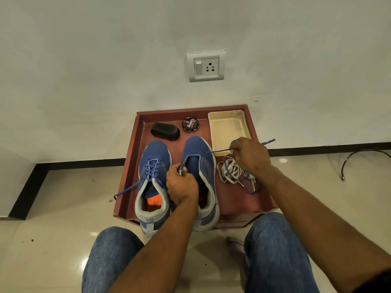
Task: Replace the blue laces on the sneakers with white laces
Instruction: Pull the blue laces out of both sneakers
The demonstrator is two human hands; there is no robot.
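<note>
The right-hand sneaker (201, 166) stands near the middle of the red tray (127, 187), toe toward the far edge, its eyelets apparently bare of lace; the left hand (182, 185) curls round its tongue and throat, probably to steady the soft knit upper while the lace comes free; the right hand (249, 157) pinches a thin blue lace (268, 142) and holds it taut above the tray's right side, a stretch running back toward the shoe; whether its end is clear of the shoe I cannot tell. The other sneaker (152, 178), toward the left edge, is laced in blue, one loose end trailing over the rim. The white laces (230, 172), flat and limp, lie heaped at the right edge, close for the next step. Along the far edge sit a matte black brush (165, 131), a round polish tin (190, 124) and a shallow cream plastic tub (228, 127).
</note>
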